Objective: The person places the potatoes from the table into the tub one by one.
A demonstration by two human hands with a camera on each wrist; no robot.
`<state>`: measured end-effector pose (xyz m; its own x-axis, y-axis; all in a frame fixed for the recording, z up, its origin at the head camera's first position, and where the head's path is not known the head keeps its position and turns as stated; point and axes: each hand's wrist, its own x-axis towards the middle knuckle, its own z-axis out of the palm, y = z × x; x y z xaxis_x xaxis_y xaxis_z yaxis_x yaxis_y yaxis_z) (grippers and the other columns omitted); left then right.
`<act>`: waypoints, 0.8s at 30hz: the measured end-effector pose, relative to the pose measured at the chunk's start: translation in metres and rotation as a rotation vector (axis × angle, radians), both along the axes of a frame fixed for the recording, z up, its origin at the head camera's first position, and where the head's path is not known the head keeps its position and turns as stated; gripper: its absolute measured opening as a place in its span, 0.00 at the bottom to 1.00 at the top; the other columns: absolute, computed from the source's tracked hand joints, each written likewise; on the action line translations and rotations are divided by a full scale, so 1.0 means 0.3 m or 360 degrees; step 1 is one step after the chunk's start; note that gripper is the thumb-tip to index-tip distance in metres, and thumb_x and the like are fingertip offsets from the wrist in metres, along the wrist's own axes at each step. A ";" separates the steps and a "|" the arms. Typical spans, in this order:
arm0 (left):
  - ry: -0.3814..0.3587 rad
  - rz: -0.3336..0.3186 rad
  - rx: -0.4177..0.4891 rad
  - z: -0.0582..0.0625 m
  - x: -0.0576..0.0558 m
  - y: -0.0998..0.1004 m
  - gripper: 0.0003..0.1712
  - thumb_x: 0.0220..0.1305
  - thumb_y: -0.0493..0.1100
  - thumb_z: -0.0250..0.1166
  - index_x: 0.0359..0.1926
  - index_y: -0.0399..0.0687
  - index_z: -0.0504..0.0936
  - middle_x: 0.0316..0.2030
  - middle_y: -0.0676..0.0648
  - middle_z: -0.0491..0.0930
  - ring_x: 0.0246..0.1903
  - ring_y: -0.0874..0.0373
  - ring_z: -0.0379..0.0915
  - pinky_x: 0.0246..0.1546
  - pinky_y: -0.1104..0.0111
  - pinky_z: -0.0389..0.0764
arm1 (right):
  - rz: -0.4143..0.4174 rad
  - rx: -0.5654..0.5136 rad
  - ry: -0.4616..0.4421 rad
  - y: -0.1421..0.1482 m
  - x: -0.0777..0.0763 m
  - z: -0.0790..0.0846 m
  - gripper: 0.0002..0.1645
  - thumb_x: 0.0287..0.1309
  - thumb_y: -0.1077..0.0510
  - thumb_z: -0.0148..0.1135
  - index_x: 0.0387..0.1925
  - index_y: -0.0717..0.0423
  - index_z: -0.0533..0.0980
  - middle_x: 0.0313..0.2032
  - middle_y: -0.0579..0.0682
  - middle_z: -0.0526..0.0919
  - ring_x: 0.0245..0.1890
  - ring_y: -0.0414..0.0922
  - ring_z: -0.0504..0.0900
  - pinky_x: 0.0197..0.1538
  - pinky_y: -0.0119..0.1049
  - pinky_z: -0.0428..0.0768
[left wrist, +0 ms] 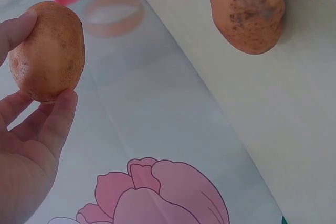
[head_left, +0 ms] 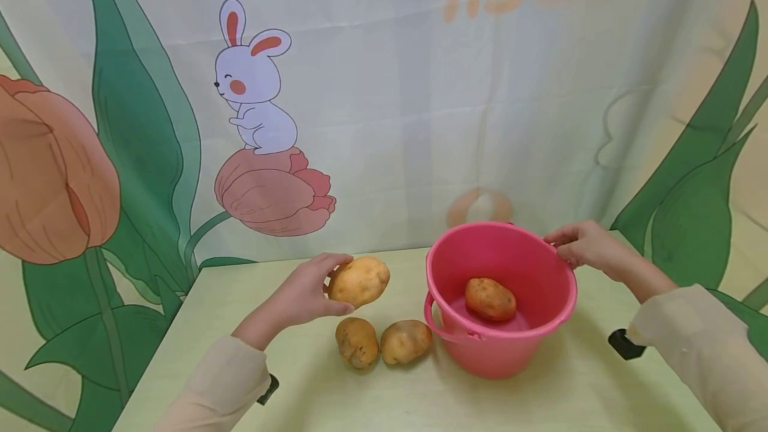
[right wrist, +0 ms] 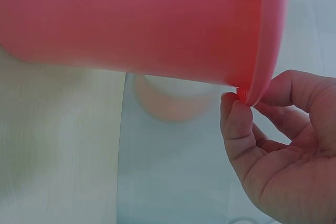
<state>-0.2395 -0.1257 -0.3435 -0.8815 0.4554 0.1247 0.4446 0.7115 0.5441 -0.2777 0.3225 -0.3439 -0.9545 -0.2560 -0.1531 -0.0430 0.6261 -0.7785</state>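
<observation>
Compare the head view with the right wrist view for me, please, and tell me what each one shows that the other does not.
Only the head view shows the left hand holding one potato, two potatoes on the table, another potato inside the pink bucket, and the printed rabbit.

Only the right wrist view shows the bucket's outer wall directly beneath the gripped part of the rim.

Both show the bucket, the right hand gripping its rim, the table and the printed backdrop.
</observation>
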 end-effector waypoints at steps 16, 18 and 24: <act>0.0007 -0.0054 0.0008 0.040 0.002 0.032 0.40 0.39 0.44 0.73 0.57 0.49 0.67 0.49 0.52 0.70 0.42 0.60 0.67 0.38 0.72 0.76 | 0.0001 -0.0001 -0.0003 -0.004 0.001 0.000 0.25 0.53 0.65 0.46 0.53 0.73 0.65 0.41 0.63 0.78 0.30 0.45 0.79 0.35 0.38 0.79; 0.0013 -0.0081 0.0024 0.050 0.003 0.038 0.40 0.39 0.44 0.72 0.57 0.49 0.67 0.49 0.52 0.71 0.42 0.59 0.67 0.37 0.73 0.76 | 0.0004 -0.0004 -0.0001 -0.003 0.000 -0.001 0.24 0.54 0.65 0.47 0.53 0.73 0.65 0.41 0.63 0.78 0.30 0.44 0.79 0.36 0.38 0.79; 0.0074 -0.0165 0.0013 0.076 0.009 0.052 0.40 0.40 0.43 0.72 0.57 0.46 0.67 0.49 0.50 0.71 0.42 0.59 0.68 0.36 0.76 0.76 | 0.0017 -0.0020 0.0002 0.000 -0.001 -0.005 0.24 0.55 0.65 0.47 0.53 0.73 0.66 0.41 0.63 0.79 0.31 0.45 0.79 0.36 0.40 0.80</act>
